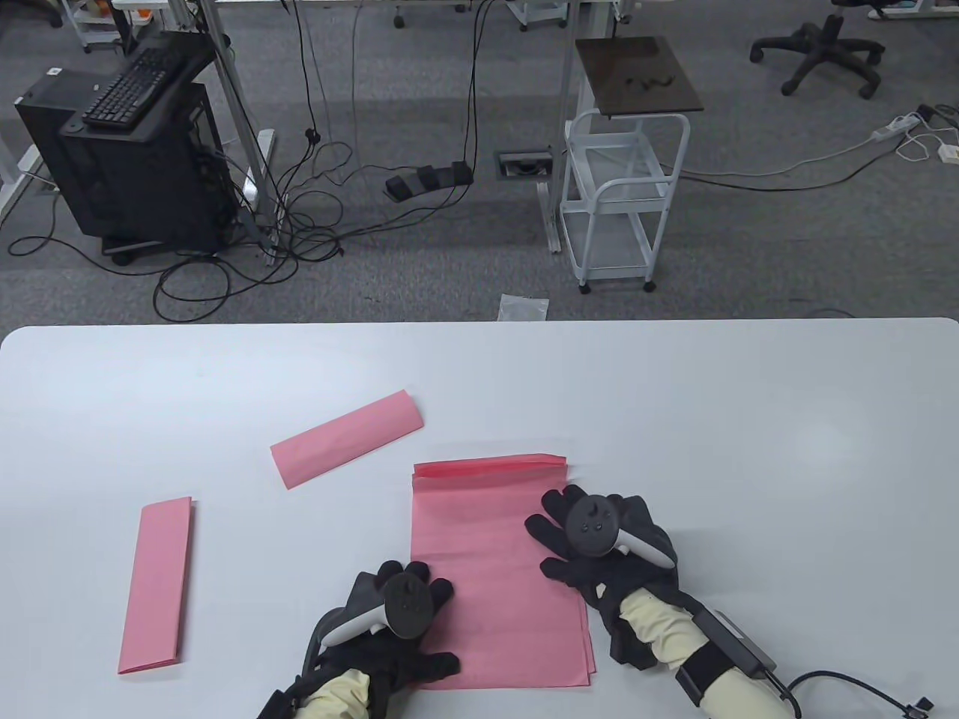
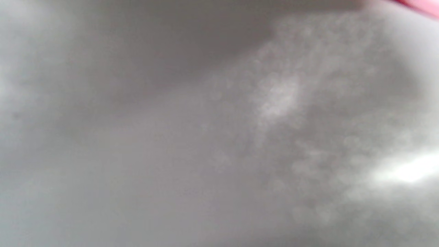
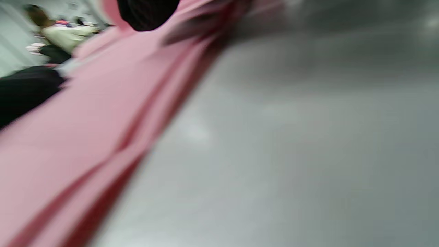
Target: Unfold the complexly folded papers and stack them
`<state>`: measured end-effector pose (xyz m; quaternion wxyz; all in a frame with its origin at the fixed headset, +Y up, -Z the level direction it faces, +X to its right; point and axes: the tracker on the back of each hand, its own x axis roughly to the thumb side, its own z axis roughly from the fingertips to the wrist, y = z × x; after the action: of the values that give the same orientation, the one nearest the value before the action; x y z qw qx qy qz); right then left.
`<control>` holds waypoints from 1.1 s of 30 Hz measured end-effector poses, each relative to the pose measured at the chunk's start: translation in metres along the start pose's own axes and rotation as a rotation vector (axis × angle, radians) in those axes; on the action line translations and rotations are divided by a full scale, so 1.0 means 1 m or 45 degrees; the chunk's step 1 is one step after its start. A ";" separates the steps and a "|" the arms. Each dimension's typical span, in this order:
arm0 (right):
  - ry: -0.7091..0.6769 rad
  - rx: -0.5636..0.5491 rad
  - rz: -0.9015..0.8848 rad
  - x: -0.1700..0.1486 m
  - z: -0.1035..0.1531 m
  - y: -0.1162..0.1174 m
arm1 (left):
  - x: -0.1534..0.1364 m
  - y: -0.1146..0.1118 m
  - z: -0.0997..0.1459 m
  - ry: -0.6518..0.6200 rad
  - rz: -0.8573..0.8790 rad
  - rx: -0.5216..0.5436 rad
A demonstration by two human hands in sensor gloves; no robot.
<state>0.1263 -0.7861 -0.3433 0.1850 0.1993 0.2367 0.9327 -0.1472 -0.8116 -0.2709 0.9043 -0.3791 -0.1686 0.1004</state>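
Observation:
A stack of unfolded pink sheets (image 1: 487, 569) lies flat on the white table (image 1: 674, 389) near its front edge, its far edge slightly raised. My left hand (image 1: 408, 622) rests flat on the stack's near left corner, fingers spread. My right hand (image 1: 577, 532) rests flat on the stack's right side, fingers spread. Two folded pink papers lie to the left: one slanted strip (image 1: 346, 438) behind the stack and one upright strip (image 1: 157, 584) at the far left. The right wrist view shows the pink sheets' edges (image 3: 85, 130) blurred, with a fingertip (image 3: 147, 13) at the top.
Beyond the table's far edge is carpeted floor with a white cart (image 1: 622, 202), a black computer stand (image 1: 127, 150) and cables. The left wrist view shows only blurred table surface (image 2: 205, 137) and a pink corner (image 2: 425, 7).

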 end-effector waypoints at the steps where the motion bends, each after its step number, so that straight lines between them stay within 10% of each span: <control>1: -0.046 0.062 -0.039 0.009 0.000 0.006 | 0.000 0.000 0.000 0.000 0.001 -0.001; 8: -0.060 0.356 0.199 0.035 -0.030 0.023 | 0.000 0.000 0.000 0.000 0.000 -0.003; 21: 0.447 0.143 -0.240 -0.035 -0.095 -0.043 | 0.000 0.000 0.000 0.002 -0.001 0.009; 33: 0.297 -0.087 -0.280 -0.013 -0.074 -0.060 | 0.000 0.000 0.000 0.011 0.001 0.008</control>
<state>0.1183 -0.7697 -0.4376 0.2639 0.0560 0.2450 0.9312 -0.1470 -0.8115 -0.2704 0.9062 -0.3767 -0.1643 0.0996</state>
